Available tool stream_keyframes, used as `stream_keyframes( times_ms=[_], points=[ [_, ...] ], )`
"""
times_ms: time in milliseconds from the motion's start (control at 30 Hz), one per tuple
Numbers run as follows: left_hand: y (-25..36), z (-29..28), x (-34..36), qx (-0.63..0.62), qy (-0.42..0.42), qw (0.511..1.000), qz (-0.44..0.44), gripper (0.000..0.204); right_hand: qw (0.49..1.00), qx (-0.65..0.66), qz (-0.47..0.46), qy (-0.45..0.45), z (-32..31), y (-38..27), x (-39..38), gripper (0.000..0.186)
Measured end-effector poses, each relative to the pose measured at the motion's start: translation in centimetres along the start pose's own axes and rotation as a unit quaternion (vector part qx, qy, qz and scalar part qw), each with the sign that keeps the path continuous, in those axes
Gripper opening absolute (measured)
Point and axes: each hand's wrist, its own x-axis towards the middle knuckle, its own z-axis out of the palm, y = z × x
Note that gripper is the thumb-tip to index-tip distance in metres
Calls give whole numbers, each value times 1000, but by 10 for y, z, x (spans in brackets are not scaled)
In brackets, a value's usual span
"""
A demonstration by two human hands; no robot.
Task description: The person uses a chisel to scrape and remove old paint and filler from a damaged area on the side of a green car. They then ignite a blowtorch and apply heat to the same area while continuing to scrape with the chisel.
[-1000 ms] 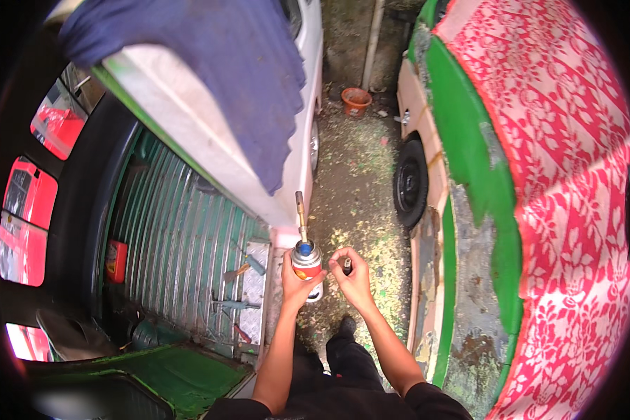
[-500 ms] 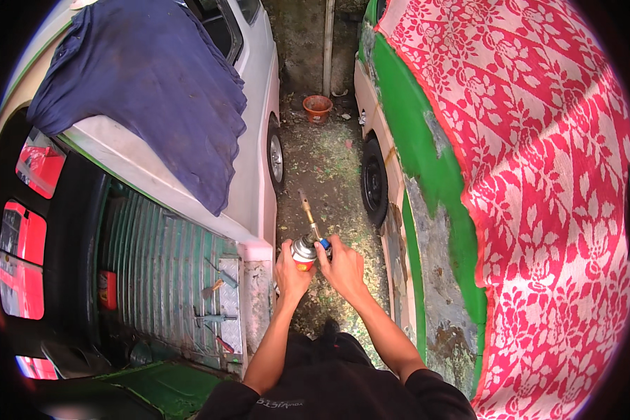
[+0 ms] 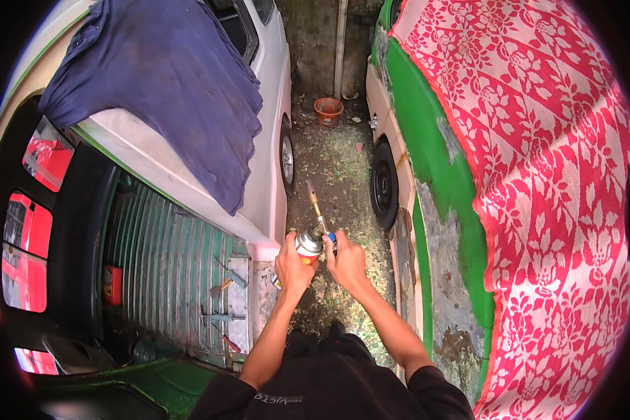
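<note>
My left hand (image 3: 292, 268) is wrapped round a gas canister (image 3: 309, 243) with a silvery top and a red and yellow label. A blowtorch head (image 3: 316, 206) sits on the canister, its brass tube angled up and away from me. My right hand (image 3: 347, 264) pinches the blue knob (image 3: 332, 239) at the torch's base, with the thumb on the near side. No flame shows at the nozzle. Both hands are close together over the gap between two vehicles. My palms hide the canister's lower part.
A white vehicle (image 3: 271, 140) draped with a dark blue cloth (image 3: 161, 84) stands left. Its open doorway shows a ribbed green floor (image 3: 168, 245) with hand tools. On the right is a patched green vehicle (image 3: 427, 126) under a red floral cover (image 3: 553, 210). An orange pot (image 3: 327, 110) stands ahead.
The surroundings have shifted slightly right in view. My hands still hold the canister and torch together, a little further right in the picture; the grip looks much the same.
</note>
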Motion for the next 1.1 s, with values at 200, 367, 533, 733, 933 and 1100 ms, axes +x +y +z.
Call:
stream_keyframes(
  times_ms=[200, 367, 533, 733, 933, 1100],
  points=[
    [1, -11, 2, -4, -33, 999, -27, 79, 989, -99, -102, -26, -2, 2, 9, 26],
    [1, -20, 5, 25, -54, 998, -35, 80, 978, -139, -150, -41, -3, 12, 11, 25],
    [1, -23, 2, 28, -64, 997, -41, 81, 970, -187, -148, -40, -1, 8, 3, 22],
    [-7, -24, -5, 42, -96, 993, -62, 81, 938, -253, -237, -2, -2, 17, -8, 29],
    [-7, -20, -8, 46, -112, 990, -66, 80, 964, -199, -175, 1, 0, 22, -12, 33],
    [-11, -15, -10, 45, -119, 990, -68, 78, 997, -74, 5, -10, 7, 6, -20, 28]
  ],
)
